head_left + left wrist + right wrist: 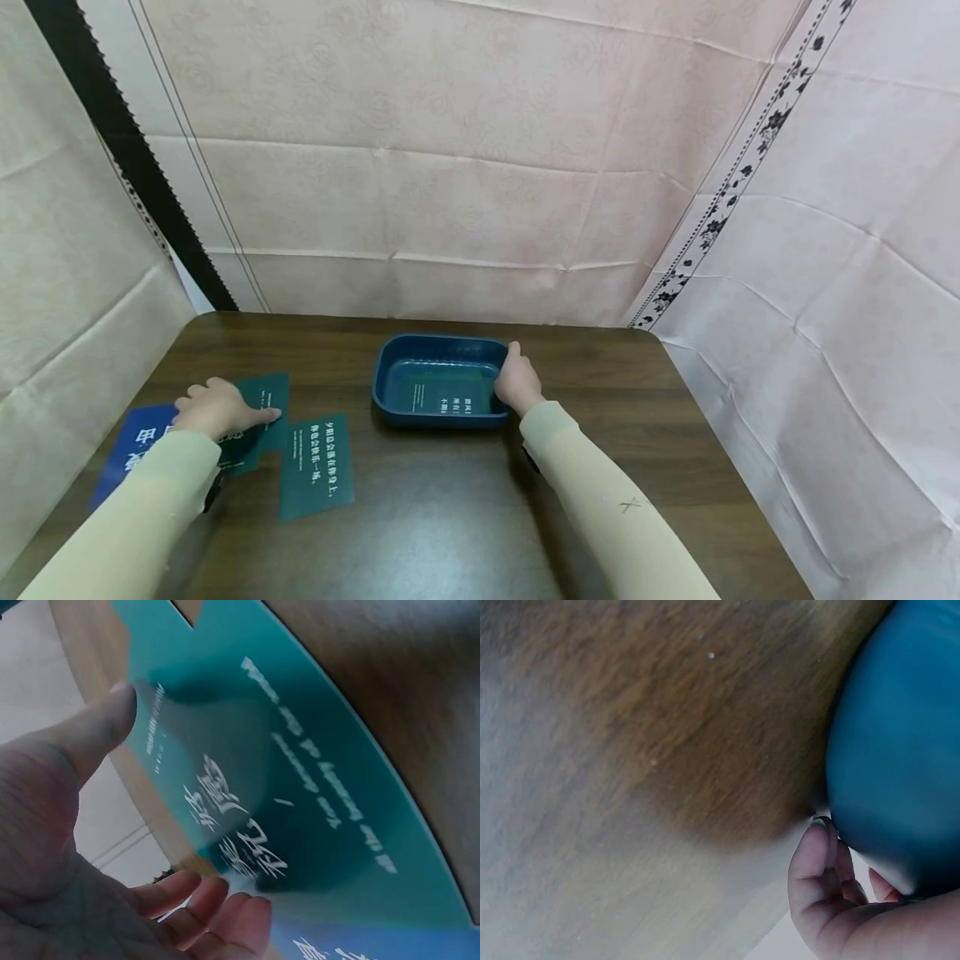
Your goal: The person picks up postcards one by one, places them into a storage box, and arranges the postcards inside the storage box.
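My left hand (213, 410) is over overlapping dark-green cards (272, 388) with white writing, thumb and fingers spread apart. In the left wrist view a green card (330, 847) lies beneath the fingers; contact is unclear. A blue card (142, 433) lies partly under the left forearm. Just right of them rests another green card (318, 479). My right hand (519, 383) grips the right end of a dark-blue rectangular tray (442, 421). Inside the tray lies a green card (468, 387) with white writing. The right wrist view shows curled fingers at the tray's rounded end (900, 742).
A brown wooden table (420, 517) carries everything. Pale patterned cloth (450, 200) hangs behind its far edge, with more cloth at the left (75, 317) and right (840, 333) sides.
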The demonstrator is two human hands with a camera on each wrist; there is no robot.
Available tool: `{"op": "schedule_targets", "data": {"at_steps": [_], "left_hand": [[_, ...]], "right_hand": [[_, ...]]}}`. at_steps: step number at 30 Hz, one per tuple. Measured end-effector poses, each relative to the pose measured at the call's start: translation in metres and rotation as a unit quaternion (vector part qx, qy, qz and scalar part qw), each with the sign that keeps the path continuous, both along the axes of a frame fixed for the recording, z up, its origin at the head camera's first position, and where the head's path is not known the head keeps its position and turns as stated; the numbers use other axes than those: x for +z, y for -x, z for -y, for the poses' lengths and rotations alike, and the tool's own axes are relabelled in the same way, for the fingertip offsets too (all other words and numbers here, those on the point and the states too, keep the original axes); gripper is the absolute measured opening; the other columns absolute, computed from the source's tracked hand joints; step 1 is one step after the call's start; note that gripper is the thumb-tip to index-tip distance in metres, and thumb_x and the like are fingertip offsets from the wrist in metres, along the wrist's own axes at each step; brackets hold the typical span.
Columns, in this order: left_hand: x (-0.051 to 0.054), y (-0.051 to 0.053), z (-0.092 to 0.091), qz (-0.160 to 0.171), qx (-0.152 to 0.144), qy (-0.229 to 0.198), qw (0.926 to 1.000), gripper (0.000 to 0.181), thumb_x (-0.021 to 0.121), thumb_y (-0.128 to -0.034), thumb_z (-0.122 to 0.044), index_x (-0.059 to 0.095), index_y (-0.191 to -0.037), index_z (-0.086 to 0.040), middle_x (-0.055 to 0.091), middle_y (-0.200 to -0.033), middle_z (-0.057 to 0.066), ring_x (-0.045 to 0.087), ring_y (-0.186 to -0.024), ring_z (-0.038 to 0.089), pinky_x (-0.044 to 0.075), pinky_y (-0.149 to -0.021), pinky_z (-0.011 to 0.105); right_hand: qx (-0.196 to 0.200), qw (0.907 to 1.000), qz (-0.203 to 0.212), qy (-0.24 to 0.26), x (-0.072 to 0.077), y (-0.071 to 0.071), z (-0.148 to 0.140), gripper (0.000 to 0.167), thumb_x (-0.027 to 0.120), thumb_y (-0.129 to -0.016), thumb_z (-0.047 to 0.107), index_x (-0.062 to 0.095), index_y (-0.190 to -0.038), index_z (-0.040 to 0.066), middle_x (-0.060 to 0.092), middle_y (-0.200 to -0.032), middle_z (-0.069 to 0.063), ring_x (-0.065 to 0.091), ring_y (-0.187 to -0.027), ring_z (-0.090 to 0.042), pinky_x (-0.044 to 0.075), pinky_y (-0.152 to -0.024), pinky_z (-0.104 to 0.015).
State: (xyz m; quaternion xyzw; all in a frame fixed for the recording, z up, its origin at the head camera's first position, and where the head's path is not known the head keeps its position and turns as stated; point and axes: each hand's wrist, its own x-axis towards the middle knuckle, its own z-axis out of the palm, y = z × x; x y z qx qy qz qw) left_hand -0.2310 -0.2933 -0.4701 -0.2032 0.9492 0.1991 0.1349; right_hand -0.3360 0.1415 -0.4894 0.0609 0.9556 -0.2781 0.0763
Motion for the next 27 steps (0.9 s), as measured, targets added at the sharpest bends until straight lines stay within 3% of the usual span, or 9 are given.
{"op": "schedule_targets", "data": {"at_steps": [11, 14, 21, 27], "left_hand": [[-0.003, -0.004, 0.005, 0.026, -0.001, 0.014, 0.9996, 0.125, 0.073, -0.0775, -0.068, 0.016, -0.134, 0.027, 0.024, -0.117, 0.048, 0.026, -0.110, 0.061, 0.037, -0.099, 0.072], [-0.005, -0.002, 0.005, 0.017, -0.013, 0.016, 0.9996, 0.124, 0.074, -0.0768, -0.067, 0.017, -0.134, 0.027, 0.024, -0.117, 0.048, 0.025, -0.109, 0.061, 0.036, -0.098, 0.073], [-0.009, 0.007, 0.001, -0.020, -0.074, -0.010, 0.9970, 0.119, 0.077, -0.0783, -0.061, 0.020, -0.138, 0.025, 0.028, -0.118, 0.045, 0.027, -0.107, 0.058, 0.040, -0.092, 0.072], [-0.008, 0.009, 0.003, -0.037, -0.089, -0.014, 0.9953, 0.120, 0.079, -0.0757, -0.063, 0.024, -0.137, 0.023, 0.031, -0.117, 0.045, 0.029, -0.105, 0.058, 0.036, -0.094, 0.072]], "right_hand": [[0.006, 0.9999, -0.004, -0.009, 0.000, -0.001, 0.000, 0.068, 0.064, -0.096, 0.004, 0.023, -0.151, 0.009, 0.058, -0.128, -0.021, 0.063, -0.097, -0.030, 0.055, -0.092, -0.052], [0.006, 1.0000, -0.004, -0.004, 0.001, -0.001, 0.000, 0.069, 0.064, -0.096, 0.004, 0.023, -0.151, 0.008, 0.057, -0.129, -0.021, 0.063, -0.099, -0.031, 0.054, -0.092, -0.053], [-0.003, 1.0000, 0.003, 0.007, 0.001, 0.001, -0.001, 0.068, 0.064, -0.096, 0.004, 0.023, -0.151, 0.011, 0.056, -0.132, -0.021, 0.062, -0.103, -0.032, 0.053, -0.094, -0.054], [-0.003, 1.0000, 0.004, 0.004, 0.001, 0.001, 0.000, 0.070, 0.064, -0.097, 0.004, 0.022, -0.152, 0.011, 0.056, -0.133, -0.021, 0.061, -0.102, -0.032, 0.053, -0.094, -0.055]]}}
